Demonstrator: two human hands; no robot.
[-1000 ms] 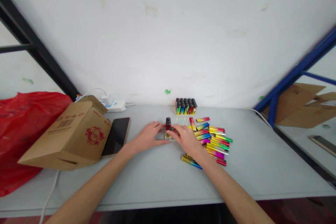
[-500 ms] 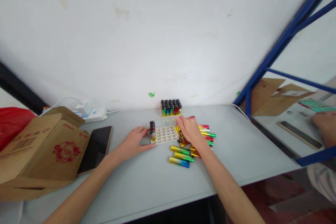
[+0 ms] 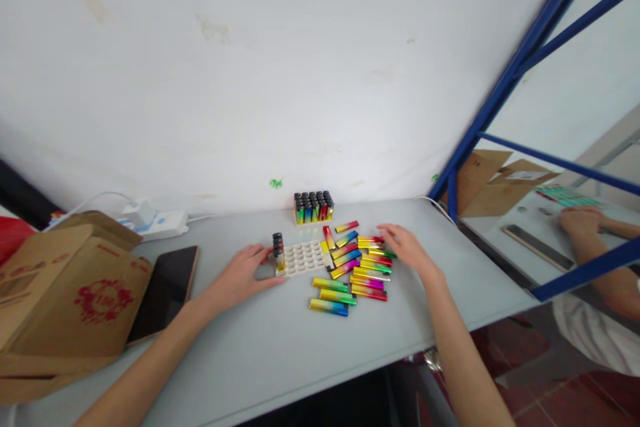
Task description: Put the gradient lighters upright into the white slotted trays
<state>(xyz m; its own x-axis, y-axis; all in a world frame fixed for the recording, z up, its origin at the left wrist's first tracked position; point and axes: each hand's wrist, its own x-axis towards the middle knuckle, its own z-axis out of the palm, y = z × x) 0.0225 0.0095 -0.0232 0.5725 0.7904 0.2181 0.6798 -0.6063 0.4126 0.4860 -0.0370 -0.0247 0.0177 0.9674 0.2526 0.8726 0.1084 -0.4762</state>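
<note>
My left hand [image 3: 243, 275] grips the left end of a white tray [image 3: 305, 259] full of oval holes, thumb at the near side and fingers at the far side. In its leftmost column stands a short row of lighters [image 3: 278, 251] with black tops and clear bodies. My right hand [image 3: 407, 248] is open, fingers stretched out at the right edge of a spread of shiny lighter casings [image 3: 369, 273]. Nothing shows in its fingers. The casings are yellow blending to red, green, blue or pink, and lie flat right of the tray. Several of them [image 3: 330, 295] lie nearer me.
A full block of coloured lighters [image 3: 313, 208] stands at the wall. On the left are a cardboard box [image 3: 75, 307], a dark phone or tablet [image 3: 165, 287] and a power strip [image 3: 167, 222]. Past the blue frame [image 3: 463, 140], another person's arm [image 3: 595, 247] rests near a phone [image 3: 537, 247].
My right hand has moved right, off the casings beside the tray, which now lie spread in view. My left hand stays at the tray's end. The view has shifted slightly right.
</note>
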